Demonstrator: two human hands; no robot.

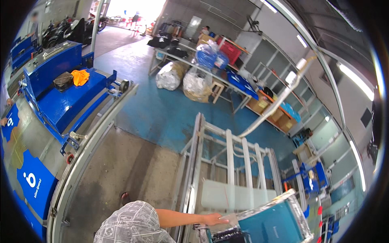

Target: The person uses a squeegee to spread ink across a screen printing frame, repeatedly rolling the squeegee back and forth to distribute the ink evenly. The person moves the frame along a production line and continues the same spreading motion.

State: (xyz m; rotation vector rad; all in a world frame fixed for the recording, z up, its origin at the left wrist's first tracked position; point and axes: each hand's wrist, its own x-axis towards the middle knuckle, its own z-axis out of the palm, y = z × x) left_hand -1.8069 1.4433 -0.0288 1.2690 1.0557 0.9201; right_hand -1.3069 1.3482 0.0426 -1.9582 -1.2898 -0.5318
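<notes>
My left hand (214, 219), at the end of a bare forearm below a grey patterned sleeve (131, 222), reaches to the right at the lower middle. Its fingers are closed on the near left corner of a screen-printing frame (301, 214). The frame has a tape-patched silvery rim and a teal mesh, and it lies tilted at the lower right. A dark strip (227, 235) shows along its inner left end, partly cut off by the picture's edge. Just beyond the hand is a pale, see-through panel (219, 194). My right hand is out of view.
A metal rack (229, 158) with white bars stands ahead. On the left runs a long rail-edged table (77, 182) with blue printed fabric pieces (36, 182) and a blue machine carriage (77, 97) bearing an orange cloth (80, 77). Full bags (198, 85) sit by a far table.
</notes>
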